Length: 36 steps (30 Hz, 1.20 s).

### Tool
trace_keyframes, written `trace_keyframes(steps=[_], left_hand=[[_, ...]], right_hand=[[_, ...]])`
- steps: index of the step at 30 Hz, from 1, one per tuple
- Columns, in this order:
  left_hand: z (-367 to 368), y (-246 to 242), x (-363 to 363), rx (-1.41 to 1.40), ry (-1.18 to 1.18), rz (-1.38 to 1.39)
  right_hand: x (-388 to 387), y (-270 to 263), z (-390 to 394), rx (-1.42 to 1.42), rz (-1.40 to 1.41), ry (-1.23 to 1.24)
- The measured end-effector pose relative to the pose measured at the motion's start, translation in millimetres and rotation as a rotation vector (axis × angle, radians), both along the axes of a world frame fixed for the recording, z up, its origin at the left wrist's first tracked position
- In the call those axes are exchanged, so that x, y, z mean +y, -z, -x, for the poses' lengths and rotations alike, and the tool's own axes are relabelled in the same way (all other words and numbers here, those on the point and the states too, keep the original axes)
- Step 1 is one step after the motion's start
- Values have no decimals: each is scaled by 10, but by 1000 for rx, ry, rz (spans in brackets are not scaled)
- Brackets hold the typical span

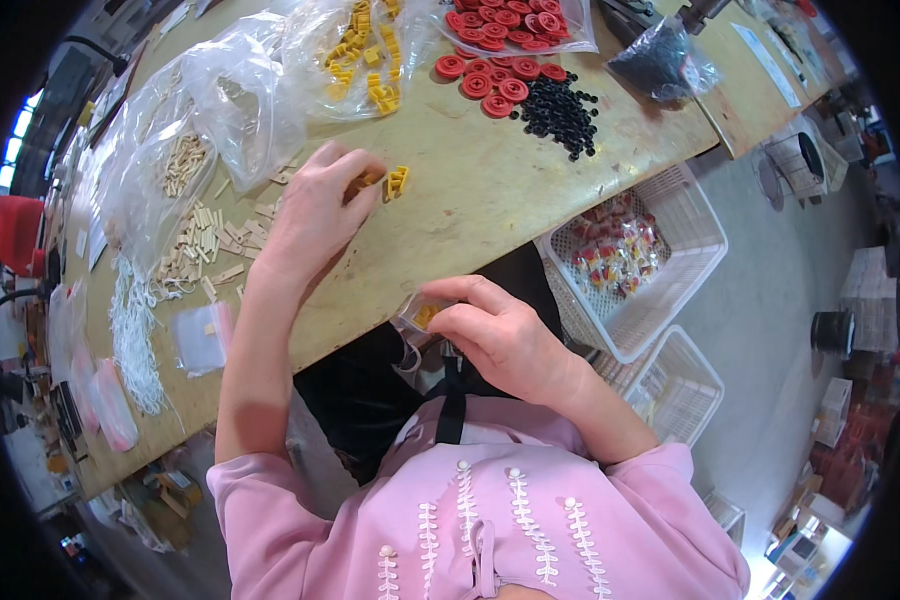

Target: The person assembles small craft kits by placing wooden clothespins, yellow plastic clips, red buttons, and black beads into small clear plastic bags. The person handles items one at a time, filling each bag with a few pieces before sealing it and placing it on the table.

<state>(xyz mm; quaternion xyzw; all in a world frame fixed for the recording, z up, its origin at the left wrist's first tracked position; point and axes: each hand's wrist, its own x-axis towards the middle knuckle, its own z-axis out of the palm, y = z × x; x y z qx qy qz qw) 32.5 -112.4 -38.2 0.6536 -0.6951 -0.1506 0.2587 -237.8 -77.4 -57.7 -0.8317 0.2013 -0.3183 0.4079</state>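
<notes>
My left hand (319, 206) is over the worktable, its fingers curled around a yellow plastic part (358, 184), mostly hidden by them. Just beyond those fingertips, another yellow plastic piece (397, 182) rests on the tabletop. At the table's front edge, my right hand (499, 337) pinches a small clear plastic bag (405, 316). Something yellow shows inside that bag (424, 315). To the left of my left forearm lie small wooden pieces (210, 236), a bundle of white strings (133, 337) and a stack of flat clear zip bags (201, 339).
Large clear bags hold yellow parts (360, 45) and wooden pegs (184, 165). Red plastic wheels (495, 82) and black rings (559, 112) are heaped at the back right. Below the table edge, a white plastic basket (709, 240) holds packed small bags; another basket (682, 390) is beside it.
</notes>
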Motion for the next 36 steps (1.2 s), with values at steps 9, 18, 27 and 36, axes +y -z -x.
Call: trace_keyframes(steps=[9,18,27,36], left_hand=[[281,-225,822,781,-68,-198],[265,-379,1176,956,7,-430],[419,-396,1103,508,-18,33],[451,-289,218,276,47,99]], right_hand=[[-67,-68,17,-4,12,12],[62,-73,-149,22,60,-95],[74,-74,-160,-3,-3,-100],[-10,32,70,-27,57,61]])
